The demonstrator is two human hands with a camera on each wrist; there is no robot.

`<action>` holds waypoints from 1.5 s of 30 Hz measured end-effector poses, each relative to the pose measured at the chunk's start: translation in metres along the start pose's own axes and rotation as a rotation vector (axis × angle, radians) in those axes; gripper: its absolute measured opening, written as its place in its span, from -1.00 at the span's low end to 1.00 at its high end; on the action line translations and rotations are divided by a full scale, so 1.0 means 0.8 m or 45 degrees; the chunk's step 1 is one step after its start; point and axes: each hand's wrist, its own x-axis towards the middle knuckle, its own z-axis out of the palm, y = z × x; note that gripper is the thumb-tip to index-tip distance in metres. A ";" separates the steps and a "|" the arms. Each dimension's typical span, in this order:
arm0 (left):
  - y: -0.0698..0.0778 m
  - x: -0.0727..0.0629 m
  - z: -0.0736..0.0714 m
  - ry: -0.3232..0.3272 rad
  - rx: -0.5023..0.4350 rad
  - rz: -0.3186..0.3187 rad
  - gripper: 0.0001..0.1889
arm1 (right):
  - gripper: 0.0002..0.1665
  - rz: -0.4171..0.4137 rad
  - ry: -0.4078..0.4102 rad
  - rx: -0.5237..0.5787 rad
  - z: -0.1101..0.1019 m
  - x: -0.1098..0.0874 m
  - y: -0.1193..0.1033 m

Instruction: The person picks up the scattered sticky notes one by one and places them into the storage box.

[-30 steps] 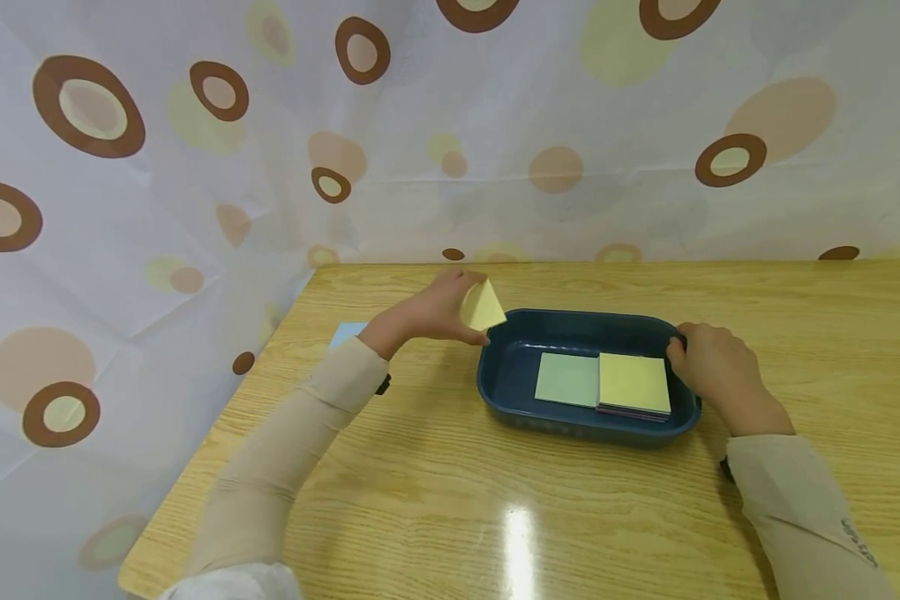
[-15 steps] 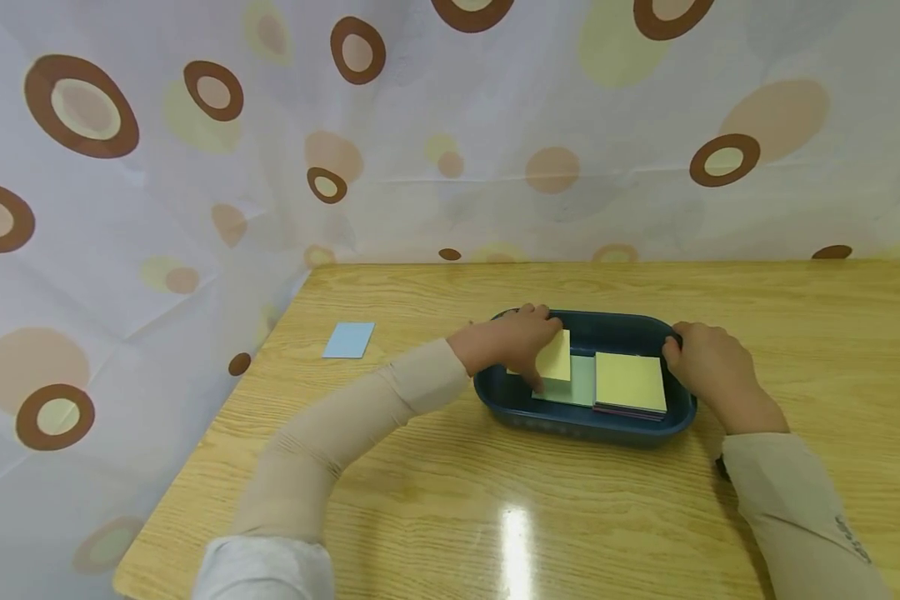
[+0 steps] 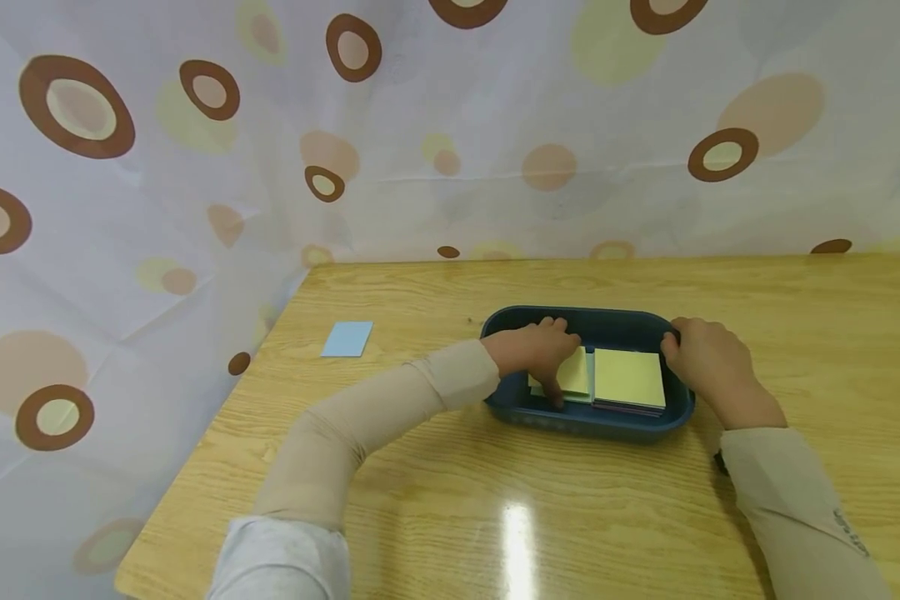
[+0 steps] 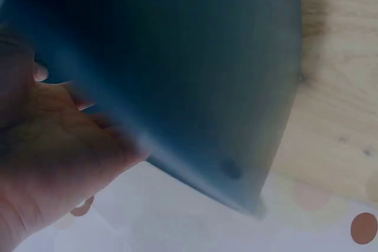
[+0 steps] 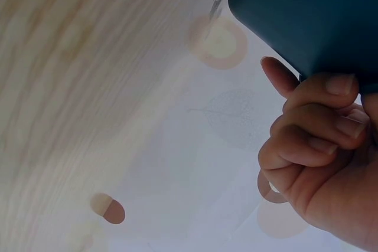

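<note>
My left hand (image 3: 542,353) reaches into a dark blue plastic basin (image 3: 588,427) and holds a pale yellow paper square (image 3: 575,375) between thumb and fingers. It lies over a pale green paper square that shows only at its edges. Beside it, at the basin's right end, sits a stack of square paper (image 3: 628,379) with a yellow sheet on top. My right hand (image 3: 712,367) grips the basin's right rim; in the right wrist view its fingers curl under the edge. The basin's wall (image 4: 195,81) hides the paper in the left wrist view.
A light blue paper square (image 3: 347,339) lies on the wooden table (image 3: 435,492) to the left of the basin. A white sheet with brown and yellow spots (image 3: 420,125) hangs behind the table and along its left side.
My left hand has carried the yellow paper square rightward and down into the basin, onto the green one. The blue square, earlier partly covered by the arm, now shows fully. My right hand stays.
</note>
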 end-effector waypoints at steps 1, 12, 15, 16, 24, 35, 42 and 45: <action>0.000 0.001 0.002 0.009 -0.010 0.011 0.01 | -0.54 0.002 -0.003 -0.001 0.000 0.000 0.000; -0.001 0.006 0.015 0.064 -0.120 0.069 0.00 | -0.55 0.005 0.005 -0.002 0.000 -0.001 0.000; -0.002 0.005 0.014 0.070 -0.151 0.081 -0.01 | -0.56 0.005 0.014 0.001 -0.001 -0.001 0.000; -0.002 0.005 0.014 0.073 -0.159 0.084 -0.01 | -0.56 0.006 0.015 0.001 -0.001 -0.002 0.000; -0.002 0.003 0.013 0.084 -0.195 0.109 -0.02 | -0.53 0.014 0.012 -0.005 -0.003 -0.001 0.002; 0.001 0.006 0.017 0.122 -0.174 0.103 -0.06 | -0.52 0.025 0.016 -0.001 -0.004 -0.002 0.004; -0.004 -0.003 0.022 0.142 -0.206 0.076 0.04 | -0.51 0.027 -0.009 0.005 -0.002 -0.001 0.004; -0.012 -0.011 0.023 0.196 -0.255 0.095 0.03 | -0.50 0.020 -0.005 0.007 0.000 -0.001 0.004</action>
